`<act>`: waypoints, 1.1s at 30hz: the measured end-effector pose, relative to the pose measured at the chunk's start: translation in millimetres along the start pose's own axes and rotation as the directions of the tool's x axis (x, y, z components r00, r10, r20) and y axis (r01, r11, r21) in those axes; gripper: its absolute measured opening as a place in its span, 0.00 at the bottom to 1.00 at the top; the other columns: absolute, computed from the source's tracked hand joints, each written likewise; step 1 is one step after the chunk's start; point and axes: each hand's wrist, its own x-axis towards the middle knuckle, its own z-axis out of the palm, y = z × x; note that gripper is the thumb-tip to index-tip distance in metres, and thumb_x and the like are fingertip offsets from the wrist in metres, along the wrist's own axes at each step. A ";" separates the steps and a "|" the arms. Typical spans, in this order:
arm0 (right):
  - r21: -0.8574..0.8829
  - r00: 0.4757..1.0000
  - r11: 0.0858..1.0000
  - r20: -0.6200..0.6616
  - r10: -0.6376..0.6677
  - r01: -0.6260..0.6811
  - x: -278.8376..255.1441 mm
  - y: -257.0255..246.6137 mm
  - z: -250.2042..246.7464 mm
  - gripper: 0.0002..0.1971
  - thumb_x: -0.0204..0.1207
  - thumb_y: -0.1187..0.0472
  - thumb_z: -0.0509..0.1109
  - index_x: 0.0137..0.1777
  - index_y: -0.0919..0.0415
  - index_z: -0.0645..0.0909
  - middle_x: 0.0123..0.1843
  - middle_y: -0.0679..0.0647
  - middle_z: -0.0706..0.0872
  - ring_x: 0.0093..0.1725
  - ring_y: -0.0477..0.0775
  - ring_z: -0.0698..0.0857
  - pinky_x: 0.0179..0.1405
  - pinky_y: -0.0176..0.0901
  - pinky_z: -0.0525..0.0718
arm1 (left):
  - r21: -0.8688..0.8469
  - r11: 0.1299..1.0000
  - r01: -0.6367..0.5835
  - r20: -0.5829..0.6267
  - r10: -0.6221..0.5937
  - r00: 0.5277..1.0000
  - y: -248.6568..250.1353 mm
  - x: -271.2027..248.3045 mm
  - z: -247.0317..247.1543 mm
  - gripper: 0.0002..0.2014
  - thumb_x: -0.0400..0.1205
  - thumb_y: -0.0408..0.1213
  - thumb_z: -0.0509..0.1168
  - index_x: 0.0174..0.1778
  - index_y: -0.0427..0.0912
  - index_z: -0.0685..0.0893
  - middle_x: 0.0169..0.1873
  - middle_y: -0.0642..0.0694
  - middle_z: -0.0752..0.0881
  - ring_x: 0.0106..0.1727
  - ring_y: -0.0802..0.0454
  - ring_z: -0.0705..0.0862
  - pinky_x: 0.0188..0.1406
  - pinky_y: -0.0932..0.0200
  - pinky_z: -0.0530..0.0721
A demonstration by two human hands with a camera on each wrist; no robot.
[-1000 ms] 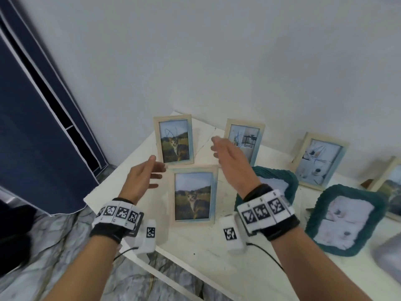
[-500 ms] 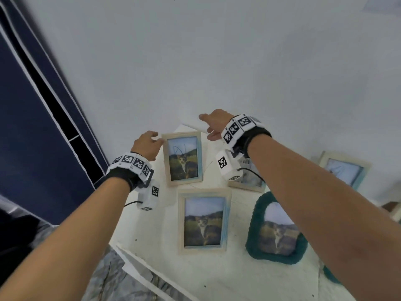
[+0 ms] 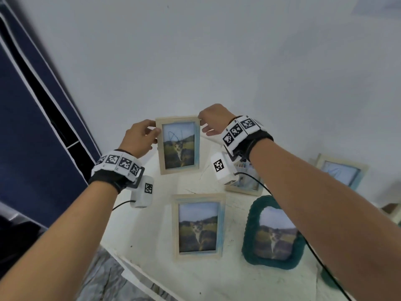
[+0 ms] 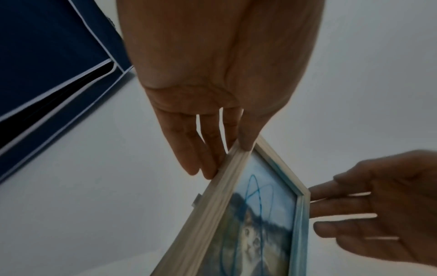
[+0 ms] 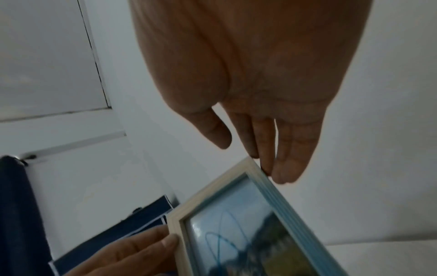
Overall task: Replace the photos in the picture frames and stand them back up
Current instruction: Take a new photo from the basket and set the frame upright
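Upright, scribbled cat photo (image 3: 179, 148) inside wooden frame (image 3: 160, 148) between both hands

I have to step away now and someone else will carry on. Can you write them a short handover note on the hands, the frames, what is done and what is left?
Left hand: grip on the left edge of the scribbled cat frame, thumb in front, fingers behind.
Right hand: fingers on that frame's top right corner; its grip is not clear.
The frame is at the back left of the white table; whether it is lifted cannot be told.
In front of it are a wooden cat frame and a green frame, both showing cat photos.
Further frames sit to the right, partly hidden.
Left: swap the scribbled photo, stand the frame back up, check the others.
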 end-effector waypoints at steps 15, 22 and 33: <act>0.553 0.918 0.735 -0.183 -0.352 0.392 -250.1 122.1 -128.8 0.28 0.81 0.39 0.62 0.80 0.32 0.60 0.81 0.40 0.68 0.80 0.51 0.68 0.75 0.69 0.69 | -0.388 0.897 -0.211 0.172 0.296 0.940 180.4 -162.1 78.6 0.11 0.88 0.40 0.60 0.58 0.50 0.87 0.46 0.43 0.91 0.43 0.48 0.89 0.50 0.49 0.90; 0.665 0.930 0.689 -0.365 -0.036 0.288 -384.6 240.4 -154.6 0.23 0.81 0.40 0.61 0.76 0.29 0.66 0.76 0.41 0.75 0.74 0.52 0.77 0.70 0.64 0.77 | -0.370 0.926 -0.075 0.409 0.235 0.882 197.9 -274.8 199.5 0.15 0.87 0.42 0.61 0.67 0.43 0.84 0.49 0.42 0.91 0.45 0.44 0.90 0.47 0.47 0.91; 0.666 0.897 0.703 -0.433 0.089 0.252 -507.8 334.6 -162.9 0.25 0.84 0.40 0.58 0.80 0.32 0.60 0.80 0.41 0.71 0.76 0.48 0.75 0.73 0.61 0.75 | -0.446 0.893 -0.062 0.567 0.335 0.753 222.3 -432.4 307.1 0.25 0.74 0.44 0.73 0.61 0.67 0.69 0.51 0.88 0.76 0.55 0.85 0.76 0.48 0.84 0.73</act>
